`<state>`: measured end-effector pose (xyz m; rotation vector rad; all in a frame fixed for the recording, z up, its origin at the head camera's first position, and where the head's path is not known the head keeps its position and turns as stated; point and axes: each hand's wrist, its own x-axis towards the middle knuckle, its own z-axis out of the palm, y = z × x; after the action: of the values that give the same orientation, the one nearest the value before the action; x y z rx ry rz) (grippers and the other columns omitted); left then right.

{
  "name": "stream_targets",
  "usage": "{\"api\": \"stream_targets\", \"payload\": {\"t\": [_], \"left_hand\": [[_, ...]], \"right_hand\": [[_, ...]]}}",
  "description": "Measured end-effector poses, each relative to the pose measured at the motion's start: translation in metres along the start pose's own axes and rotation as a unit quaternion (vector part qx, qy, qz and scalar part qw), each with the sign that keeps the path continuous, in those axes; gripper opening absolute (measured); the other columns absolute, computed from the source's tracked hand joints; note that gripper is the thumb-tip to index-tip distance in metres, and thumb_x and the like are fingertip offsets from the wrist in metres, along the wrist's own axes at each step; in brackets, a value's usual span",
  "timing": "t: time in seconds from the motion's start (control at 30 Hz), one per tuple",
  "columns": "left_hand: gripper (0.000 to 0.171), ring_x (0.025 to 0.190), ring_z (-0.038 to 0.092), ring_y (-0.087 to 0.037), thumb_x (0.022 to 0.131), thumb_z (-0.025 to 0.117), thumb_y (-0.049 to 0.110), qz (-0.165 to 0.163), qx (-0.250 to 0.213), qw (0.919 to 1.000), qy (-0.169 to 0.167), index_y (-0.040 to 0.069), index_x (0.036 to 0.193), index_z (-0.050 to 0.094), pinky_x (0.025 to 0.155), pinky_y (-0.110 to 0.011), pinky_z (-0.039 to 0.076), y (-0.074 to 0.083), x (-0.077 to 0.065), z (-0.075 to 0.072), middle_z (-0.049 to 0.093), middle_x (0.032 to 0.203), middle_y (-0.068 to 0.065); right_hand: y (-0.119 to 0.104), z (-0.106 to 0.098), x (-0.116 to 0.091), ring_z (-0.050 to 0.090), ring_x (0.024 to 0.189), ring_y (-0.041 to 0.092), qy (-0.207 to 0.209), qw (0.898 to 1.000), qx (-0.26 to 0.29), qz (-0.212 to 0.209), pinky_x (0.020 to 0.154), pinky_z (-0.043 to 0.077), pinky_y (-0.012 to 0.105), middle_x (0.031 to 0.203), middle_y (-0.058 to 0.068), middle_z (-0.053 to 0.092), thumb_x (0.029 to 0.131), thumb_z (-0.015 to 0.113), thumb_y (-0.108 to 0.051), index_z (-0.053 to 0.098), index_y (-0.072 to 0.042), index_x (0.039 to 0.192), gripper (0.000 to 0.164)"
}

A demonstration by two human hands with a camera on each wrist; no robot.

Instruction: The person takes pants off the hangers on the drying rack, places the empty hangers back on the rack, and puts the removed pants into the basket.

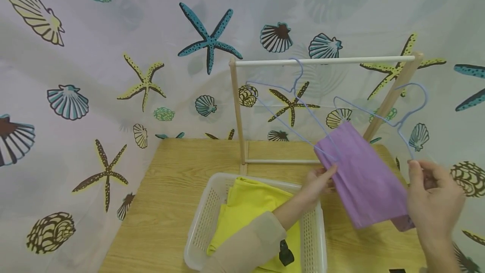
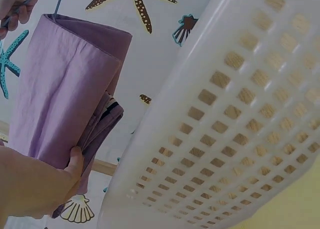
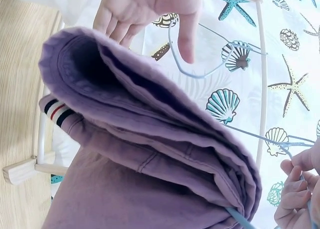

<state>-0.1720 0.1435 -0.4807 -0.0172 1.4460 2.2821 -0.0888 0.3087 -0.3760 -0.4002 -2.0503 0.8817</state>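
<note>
Head view: the folded purple garment (image 1: 361, 178) is draped over a blue wire hanger (image 1: 379, 117), long axis slanting down toward the right hand (image 1: 433, 199), which pinches the hanger's end. The left hand (image 1: 318, 182) grips the garment's near edge above the white basket (image 1: 204, 226) on the tabletop (image 1: 159, 205).

Left wrist view: fingers curl round the folded cloth (image 2: 65, 89).

Right wrist view: the garment's folded layers fill the frame; this hand pinches the wire, lower right.
</note>
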Motion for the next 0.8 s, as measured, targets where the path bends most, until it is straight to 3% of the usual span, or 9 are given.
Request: {"api": "stream_targets", "payload": {"t": [0.13, 0.4, 0.63, 0.7, 0.8], "left_hand": [[0.036, 0.079, 0.067, -0.013, 0.089, 0.068, 0.041, -0.004, -0.007, 1.0000, -0.004, 0.009, 0.105, 0.062, 0.075, -0.028, 0.057, -0.006, -0.001, 0.004, 0.071, 0.093, -0.002], [0.044, 0.090, 0.065, -0.017, 0.089, 0.065, 0.046, -0.028, -0.027, 0.9988, -0.029, 0.010, 0.113, 0.059, 0.082, -0.034, 0.054, -0.012, 0.001, 0.011, 0.068, 0.104, -0.003], [0.046, 0.078, 0.062, -0.014, 0.084, 0.069, 0.051, -0.066, -0.059, 0.9960, 0.010, 0.012, 0.107, 0.059, 0.067, -0.027, 0.049, -0.020, 0.009, 0.016, 0.067, 0.092, -0.001], [0.048, 0.081, 0.062, -0.015, 0.083, 0.070, 0.052, -0.073, -0.067, 0.9949, 0.017, 0.012, 0.107, 0.058, 0.069, -0.029, 0.049, -0.023, 0.009, 0.017, 0.067, 0.093, -0.001], [0.055, 0.096, 0.063, -0.017, 0.081, 0.069, 0.057, -0.082, -0.094, 0.9922, -0.003, 0.015, 0.115, 0.057, 0.087, -0.037, 0.051, -0.026, 0.011, 0.016, 0.067, 0.106, -0.001]], "right_hand": [[0.000, 0.000, -0.003, 0.038, 0.048, -0.013, -0.004, 1.000, 0.000, 0.003, 0.046, 0.028, 0.007, 0.067, -0.044, 0.045, 0.093, 0.065, -0.023, 0.073, -0.005, 0.099, 0.021], [-0.001, -0.002, -0.008, 0.039, 0.048, -0.014, -0.005, 1.000, 0.012, -0.004, 0.044, 0.028, 0.007, 0.070, -0.046, 0.047, 0.093, 0.063, -0.020, 0.073, -0.005, 0.098, 0.018], [-0.004, -0.005, -0.013, 0.039, 0.048, -0.011, -0.011, 1.000, 0.011, 0.013, 0.044, 0.027, 0.008, 0.071, -0.043, 0.049, 0.093, 0.063, -0.020, 0.073, -0.008, 0.098, 0.016], [-0.005, -0.005, -0.014, 0.040, 0.048, -0.011, -0.010, 1.000, 0.016, 0.015, 0.044, 0.028, 0.008, 0.072, -0.043, 0.050, 0.093, 0.063, -0.019, 0.072, -0.011, 0.097, 0.013], [-0.007, -0.006, -0.015, 0.040, 0.048, -0.010, -0.011, 1.000, 0.019, 0.016, 0.043, 0.028, 0.009, 0.073, -0.043, 0.051, 0.093, 0.063, -0.019, 0.072, -0.011, 0.096, 0.012]]}}
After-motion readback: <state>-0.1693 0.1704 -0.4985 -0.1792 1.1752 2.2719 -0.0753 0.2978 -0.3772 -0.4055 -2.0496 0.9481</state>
